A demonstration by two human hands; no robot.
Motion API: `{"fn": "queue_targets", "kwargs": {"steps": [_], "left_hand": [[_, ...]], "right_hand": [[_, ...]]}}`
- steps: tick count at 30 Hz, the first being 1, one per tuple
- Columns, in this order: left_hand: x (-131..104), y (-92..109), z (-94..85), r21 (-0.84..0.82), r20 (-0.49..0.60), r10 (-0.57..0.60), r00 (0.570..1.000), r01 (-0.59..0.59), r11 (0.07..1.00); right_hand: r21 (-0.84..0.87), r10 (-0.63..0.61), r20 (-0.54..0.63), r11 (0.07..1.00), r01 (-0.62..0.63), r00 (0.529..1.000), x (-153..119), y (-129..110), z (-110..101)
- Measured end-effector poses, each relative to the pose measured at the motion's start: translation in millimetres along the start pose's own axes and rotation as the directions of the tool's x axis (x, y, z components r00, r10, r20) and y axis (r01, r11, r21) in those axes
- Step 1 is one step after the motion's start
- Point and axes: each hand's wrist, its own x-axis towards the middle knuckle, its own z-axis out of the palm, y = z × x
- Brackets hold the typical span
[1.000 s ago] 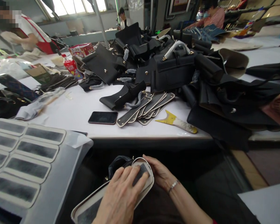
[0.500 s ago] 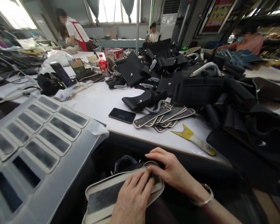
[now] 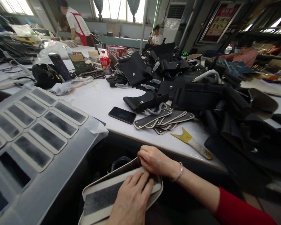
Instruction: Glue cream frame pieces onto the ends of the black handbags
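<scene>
A bag piece (image 3: 103, 197) with cream edging and a dark central panel lies tilted at the bottom centre, below the table edge. My left hand (image 3: 133, 195) rests on its panel, fingers spread and pressing down, nothing gripped. At the piece's upper right corner, my right hand (image 3: 153, 160) has its fingers closed in a pinch on the raised rim. A clear-wrapped handle (image 3: 120, 163) shows partly behind the piece. Part of the bag's underside is hidden by my hands and shadow.
At left, a translucent sheet (image 3: 67, 165) bears rows of cream-edged dark panels. On the white table (image 3: 100, 100) are a phone (image 3: 122, 115), strap pieces (image 3: 152, 118), a yellow-ended tool (image 3: 192, 143), a red bottle (image 3: 105, 62) and piled black bags (image 3: 201, 90). People are farther back.
My right hand has moved slightly left and closed on the rim, pulling it up from the panel. My left hand has stayed nearly in place. More of the red right sleeve shows.
</scene>
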Motion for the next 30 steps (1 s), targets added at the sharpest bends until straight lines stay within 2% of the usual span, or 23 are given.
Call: {"fn": "queue_targets", "kwargs": {"steps": [3,4,6,8,10,11,13,14,16,19,24,30], "left_hand": [[6.2,1.0,-8.4,-0.136,0.112,-0.080,0.990,0.095,0.986],[9.4,1.3,-12.5,-0.167,0.141,-0.099,0.985,0.122,0.978],[16.6,1.8,-20.9,-0.184,0.202,-0.115,0.973,0.153,0.971],[23.8,2.4,-27.3,-0.150,0.255,-0.103,0.961,0.145,0.978],[30.0,3.0,-30.5,-0.102,0.298,-0.051,0.953,0.084,0.991],[32.5,3.2,-31.0,-0.080,0.310,-0.024,0.950,0.051,0.996],[36.6,2.8,-30.4,-0.048,0.317,0.018,0.948,-0.003,0.999],[38.3,2.0,-29.7,-0.039,0.318,0.035,0.947,-0.023,0.999],[40.9,-1.0,-27.5,-0.025,0.319,0.061,0.946,-0.056,0.998],[42.8,-7.6,-23.9,-0.015,0.337,0.117,0.934,-0.119,0.993],[44.2,-15.1,-23.5,-0.044,0.306,0.168,0.937,-0.163,0.986],[59.3,-20.8,-34.0,-0.087,0.315,0.224,0.922,-0.207,0.974]], "right_hand": [[0.281,0.205,-0.161,0.947,-0.154,0.965,-8.0,-0.4,-0.9],[0.383,0.293,-0.207,0.902,-0.198,0.933,-12.3,1.9,-1.5],[0.563,0.478,-0.267,0.782,-0.267,0.837,-23.6,9.7,1.0],[0.693,0.635,-0.264,0.648,-0.315,0.726,-38.4,17.2,11.1],[0.779,0.733,-0.206,0.524,-0.345,0.648,-55.3,18.1,28.1],[0.809,0.759,-0.177,0.475,-0.347,0.627,-63.7,15.1,37.7],[0.851,0.775,-0.151,0.418,-0.319,0.613,-78.6,2.8,54.6],[0.859,0.775,-0.168,0.418,-0.295,0.609,-84.6,-5.4,60.6],[0.838,0.773,-0.248,0.474,-0.271,0.584,-93.2,-22.2,66.4],[0.735,0.759,-0.347,0.585,-0.342,0.551,-97.6,-40.3,63.7],[0.623,0.713,-0.385,0.670,-0.404,0.586,-95.7,-46.5,59.6],[0.583,0.713,-0.398,0.682,-0.441,0.578,-96.0,-48.6,61.2]]}}
